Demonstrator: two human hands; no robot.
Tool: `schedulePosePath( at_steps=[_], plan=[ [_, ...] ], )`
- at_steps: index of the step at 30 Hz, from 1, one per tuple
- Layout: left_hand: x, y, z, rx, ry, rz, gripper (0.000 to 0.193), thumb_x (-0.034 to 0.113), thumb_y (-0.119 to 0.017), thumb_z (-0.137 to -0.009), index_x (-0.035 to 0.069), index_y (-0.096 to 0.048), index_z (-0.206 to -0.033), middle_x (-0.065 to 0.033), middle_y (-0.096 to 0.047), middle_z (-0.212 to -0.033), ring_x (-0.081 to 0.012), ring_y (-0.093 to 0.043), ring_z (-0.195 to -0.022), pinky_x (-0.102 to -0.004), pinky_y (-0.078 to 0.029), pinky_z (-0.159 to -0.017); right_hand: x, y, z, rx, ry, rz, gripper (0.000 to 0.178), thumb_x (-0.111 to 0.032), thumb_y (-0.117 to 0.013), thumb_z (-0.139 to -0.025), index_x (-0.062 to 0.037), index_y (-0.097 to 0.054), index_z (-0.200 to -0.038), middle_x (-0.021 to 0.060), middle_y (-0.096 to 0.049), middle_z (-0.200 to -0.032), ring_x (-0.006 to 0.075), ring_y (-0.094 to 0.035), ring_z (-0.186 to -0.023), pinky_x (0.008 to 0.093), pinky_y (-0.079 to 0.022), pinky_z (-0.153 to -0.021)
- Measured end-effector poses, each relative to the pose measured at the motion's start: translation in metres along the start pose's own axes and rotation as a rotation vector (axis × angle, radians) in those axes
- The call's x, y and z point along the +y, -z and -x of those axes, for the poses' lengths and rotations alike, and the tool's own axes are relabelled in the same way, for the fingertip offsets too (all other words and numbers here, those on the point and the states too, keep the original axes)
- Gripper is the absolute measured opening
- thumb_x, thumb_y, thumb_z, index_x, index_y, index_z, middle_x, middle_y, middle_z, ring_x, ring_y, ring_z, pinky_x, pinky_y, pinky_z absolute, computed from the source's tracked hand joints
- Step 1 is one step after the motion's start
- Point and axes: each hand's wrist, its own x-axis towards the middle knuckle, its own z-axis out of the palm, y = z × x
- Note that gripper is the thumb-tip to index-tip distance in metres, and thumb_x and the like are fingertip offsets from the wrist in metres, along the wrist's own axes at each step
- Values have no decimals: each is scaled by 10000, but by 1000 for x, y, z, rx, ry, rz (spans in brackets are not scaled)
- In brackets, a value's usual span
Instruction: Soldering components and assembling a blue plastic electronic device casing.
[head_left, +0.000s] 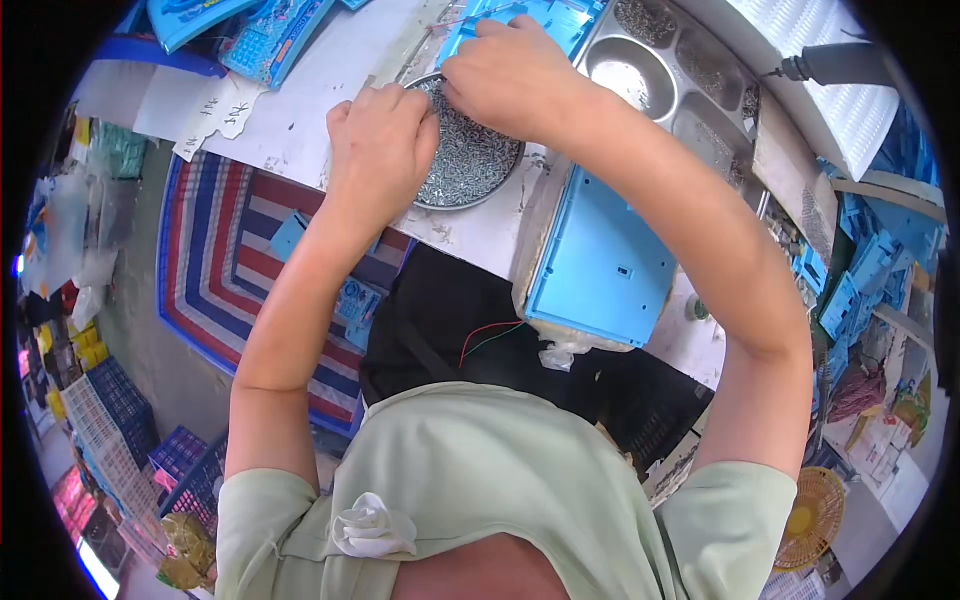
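The round dish point(455, 208) of screws point(468, 165) lies just right of my curled left hand point(383, 145), nearer me than my curled right hand point(508, 80); what they hold I can't tell.

left hand point(380, 147), right hand point(512, 80): fingertips hidden | metal bits point(470, 165): too small, perhaps screws

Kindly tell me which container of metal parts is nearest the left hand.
The round dish at the left hand; the compartment tray lies farther right, past the right hand.

hands point(380, 145) point(510, 78) close together, fingers point(412, 103) curled
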Motion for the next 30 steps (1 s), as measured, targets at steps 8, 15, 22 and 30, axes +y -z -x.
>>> schedulePosePath(
  at_steps=[8,15,22,30],
  plan=[
    [-4,-6,-4,31,-58,50,138,215,-690,-921,88,-640,-940,-78,-646,-879,-284,-630,-903,-456,-385,-865,4,3,41,295,-156,-197,229,-275,-667,-933,-67,-701,-843,90,-725,-889,319,-642,-918,463,-513,-819],
    [4,8,-7,-40,112,565,117,143,-703,-939,39,-696,-992,-62,-702,-906,-177,-625,-760,-328,-476,-741,-1,28,36,187,-284,-584,294,-297,-688,-937,-6,-711,-905,124,-736,-886,317,-692,-816,394,-527,-754],
    [109,29,12,-276,457,1706,174,124,-719,-974,-28,-709,-1057,-18,-707,-958,-56,-612,-861,-231,-512,-772,-54,66,144,566,-663,-1350,202,-170,-698,-971,12,-651,-899,34,-624,-797,112,-555,-768,272,-457,-715],
    [152,23,12,-526,525,1732,128,137,-701,-987,13,-694,-1017,27,-645,-862,-23,-504,-684,-194,-387,-588,-84,34,196,1010,-642,-982,129,-105,-743,-931,-18,-659,-886,31,-574,-790,163,-507,-759,285,-406,-693]
  ],
)
